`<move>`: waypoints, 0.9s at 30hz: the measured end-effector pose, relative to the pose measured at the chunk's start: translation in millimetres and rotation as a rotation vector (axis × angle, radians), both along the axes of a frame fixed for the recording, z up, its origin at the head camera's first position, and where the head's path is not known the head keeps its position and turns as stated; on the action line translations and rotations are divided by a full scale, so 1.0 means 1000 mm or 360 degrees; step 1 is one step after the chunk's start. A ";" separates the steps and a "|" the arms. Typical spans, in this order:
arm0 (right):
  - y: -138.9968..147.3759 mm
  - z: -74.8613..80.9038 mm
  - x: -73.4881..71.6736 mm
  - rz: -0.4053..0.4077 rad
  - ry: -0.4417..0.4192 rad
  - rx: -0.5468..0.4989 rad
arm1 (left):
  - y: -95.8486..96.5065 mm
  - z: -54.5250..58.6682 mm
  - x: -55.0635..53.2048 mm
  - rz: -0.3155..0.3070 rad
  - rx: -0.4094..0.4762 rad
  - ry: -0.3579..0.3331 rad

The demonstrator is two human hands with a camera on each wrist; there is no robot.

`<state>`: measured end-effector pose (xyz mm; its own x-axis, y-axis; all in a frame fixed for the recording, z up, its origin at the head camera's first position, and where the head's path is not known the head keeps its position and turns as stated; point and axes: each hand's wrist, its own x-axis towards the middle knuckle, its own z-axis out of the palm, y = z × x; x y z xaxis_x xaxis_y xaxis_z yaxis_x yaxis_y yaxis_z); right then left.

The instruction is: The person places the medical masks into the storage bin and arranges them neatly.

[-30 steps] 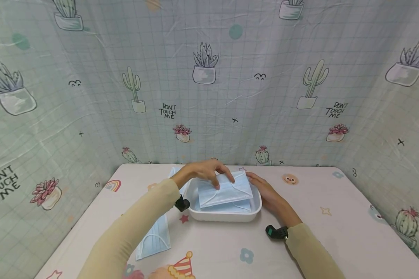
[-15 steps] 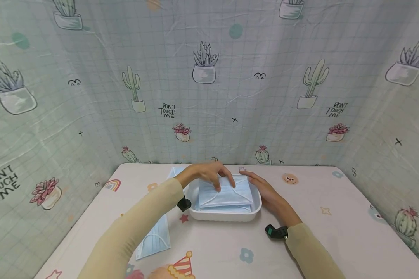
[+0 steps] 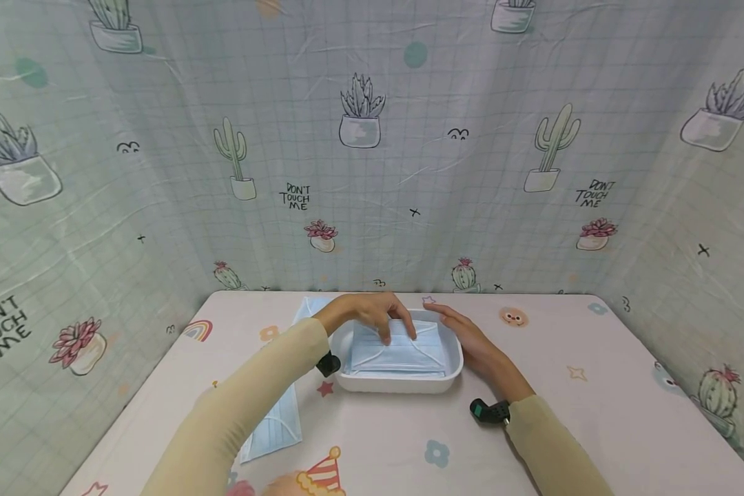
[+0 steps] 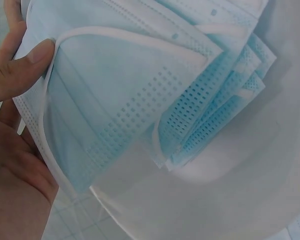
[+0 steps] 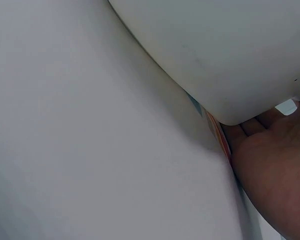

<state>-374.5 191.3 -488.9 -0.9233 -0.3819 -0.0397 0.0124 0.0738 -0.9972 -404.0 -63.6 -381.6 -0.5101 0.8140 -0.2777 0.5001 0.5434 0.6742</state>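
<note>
My left hand (image 3: 373, 311) reaches over a white plastic tub (image 3: 398, 386) and pinches a light-blue face mask (image 3: 403, 357) by its far edge. In the left wrist view the thumb presses on the mask (image 4: 110, 95) while the other fingers lie behind it. Several more masks (image 4: 210, 120) are stacked under it inside the tub. My right hand (image 3: 476, 346) rests along the tub's right side with its fingers extended. Close up, the right palm (image 5: 275, 170) lies against the table beside the tub wall (image 5: 215, 55); its fingertips are hidden.
To the left of the tub another face mask (image 3: 277, 428) lies on the table, partly covered by my left sleeve. A further piece of blue mask (image 3: 310, 307) shows behind that forearm. A patterned cloth (image 3: 372, 179) hangs behind the table.
My left hand has lowered the mask from a tilted position onto the stack in the tub. The right fingers, near the mask's corner earlier, have moved slightly off it, beside the tub.
</note>
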 end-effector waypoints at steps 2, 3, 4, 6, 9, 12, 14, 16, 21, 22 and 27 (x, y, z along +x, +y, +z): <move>0.000 0.000 0.000 -0.0001 0.0002 0.0008 | 0.001 0.000 0.000 -0.0014 -0.0011 0.0016; 0.000 0.000 0.000 -0.0003 0.0002 0.0012 | 0.001 0.000 0.000 -0.0022 -0.0016 0.0018; 0.000 0.000 0.000 -0.0004 0.0002 0.0013 | 0.002 0.001 0.000 -0.0029 -0.0023 0.0021; 0.000 0.000 0.000 -0.0003 0.0006 0.0019 | 0.002 0.001 0.001 -0.0043 -0.0041 0.0022; 0.000 0.000 0.000 -0.0004 0.0011 0.0029 | 0.003 0.001 0.001 -0.0052 -0.0069 0.0012; 0.000 0.000 0.000 -0.0005 0.0013 0.0030 | 0.004 0.001 0.001 -0.0048 -0.0097 0.0007; 0.000 0.000 0.000 -0.0006 0.0011 0.0022 | 0.004 0.000 0.001 -0.0040 -0.0105 0.0004; 0.000 0.000 0.001 -0.0005 0.0013 0.0020 | 0.004 -0.002 0.000 -0.0030 -0.0101 0.0001; 0.000 0.000 0.001 0.0003 0.0010 0.0010 | 0.004 -0.007 0.001 0.0004 -0.0110 0.0002; 0.000 -0.001 0.000 0.0004 0.0011 0.0008 | 0.003 -0.007 0.001 0.0013 -0.0118 0.0005; 0.000 -0.002 0.000 0.0007 0.0011 -0.0004 | 0.001 -0.011 0.001 0.0065 -0.0164 0.0047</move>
<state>-374.4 191.3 -490.5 -0.9220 -0.3859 -0.0324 0.0053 0.0712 -0.9974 -403.3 -62.6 -392.2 -0.5513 0.7603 -0.3436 0.4948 0.6295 0.5990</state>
